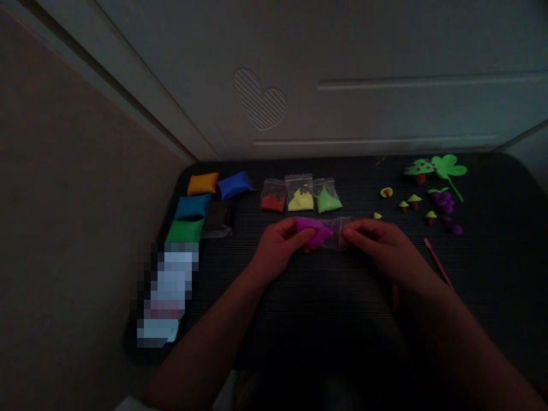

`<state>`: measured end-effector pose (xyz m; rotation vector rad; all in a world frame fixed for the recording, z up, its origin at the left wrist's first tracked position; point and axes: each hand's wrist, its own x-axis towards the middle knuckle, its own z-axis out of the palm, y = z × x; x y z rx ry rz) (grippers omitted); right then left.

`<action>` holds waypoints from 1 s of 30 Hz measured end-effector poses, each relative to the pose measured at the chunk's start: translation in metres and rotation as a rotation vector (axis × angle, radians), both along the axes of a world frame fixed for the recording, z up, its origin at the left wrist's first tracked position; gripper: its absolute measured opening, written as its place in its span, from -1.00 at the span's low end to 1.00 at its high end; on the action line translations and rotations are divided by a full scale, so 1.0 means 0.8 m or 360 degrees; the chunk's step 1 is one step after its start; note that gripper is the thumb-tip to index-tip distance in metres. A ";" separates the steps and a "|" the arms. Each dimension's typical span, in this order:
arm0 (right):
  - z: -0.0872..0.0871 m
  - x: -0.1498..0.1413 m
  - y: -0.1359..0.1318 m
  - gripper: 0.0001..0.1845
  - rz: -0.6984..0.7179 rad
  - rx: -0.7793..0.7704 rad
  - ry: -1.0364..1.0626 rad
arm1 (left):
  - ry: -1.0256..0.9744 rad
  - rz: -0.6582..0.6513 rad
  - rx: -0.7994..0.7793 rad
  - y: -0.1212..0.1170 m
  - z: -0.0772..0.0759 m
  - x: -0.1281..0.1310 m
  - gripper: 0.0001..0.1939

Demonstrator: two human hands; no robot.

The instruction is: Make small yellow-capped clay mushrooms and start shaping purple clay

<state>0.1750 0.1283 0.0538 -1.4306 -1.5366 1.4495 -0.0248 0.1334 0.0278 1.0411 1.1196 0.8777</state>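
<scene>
Between my hands, above the dark table, is a clear zip bag of purple modelling clay (pixel 315 232). My left hand (pixel 280 242) is closed around its clay-filled end, thumb on top. At the zip end, my right hand (pixel 379 240) pinches the bag's edge between thumb and fingers. Just behind lie zip bags of red clay (pixel 273 201), yellow clay (pixel 301 198) and light green clay (pixel 327 201). Near my right hand are small yellow-capped clay mushrooms (pixel 414 201) and a pink modelling tool (pixel 437 262). Another pink tool (pixel 394 297) shows partly beneath my right forearm.
Packets of orange (pixel 202 184), blue (pixel 235 185), teal (pixel 192 206), green (pixel 185 231) and black clay (pixel 217 218) lie at the left. A pixelated object (pixel 171 291) is in front of them. Clay grapes (pixel 443 201), a spotted mushroom (pixel 420 168) and a green clover (pixel 448 166) stand back right. A white panel (pixel 363 114) borders the table.
</scene>
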 end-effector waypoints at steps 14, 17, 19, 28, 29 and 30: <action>-0.002 -0.002 -0.002 -0.79 0.0091 0.0043 -0.0068 | -0.0024 0.0138 -0.0090 -0.002 -0.018 -0.004 -0.68; -0.003 -0.001 -0.002 -0.79 0.0057 -0.0001 -0.0031 | -0.0196 0.0147 -0.0081 -0.001 -0.017 -0.002 -0.61; -0.004 0.000 -0.002 -0.80 0.0042 -0.0012 -0.0023 | -0.0084 0.0167 -0.0009 -0.001 -0.014 -0.003 -0.59; -0.002 -0.004 -0.004 -0.80 0.0006 0.0028 -0.0092 | -0.0005 0.0194 0.0098 -0.003 -0.007 -0.004 -0.62; -0.002 -0.005 -0.005 -0.80 -0.0008 0.0028 -0.0084 | -0.0152 0.0097 0.0028 -0.004 -0.008 -0.003 -0.64; -0.003 -0.005 -0.005 -0.80 -0.0008 0.0026 -0.0078 | -0.0249 0.0003 -0.0035 -0.004 -0.009 -0.001 -0.64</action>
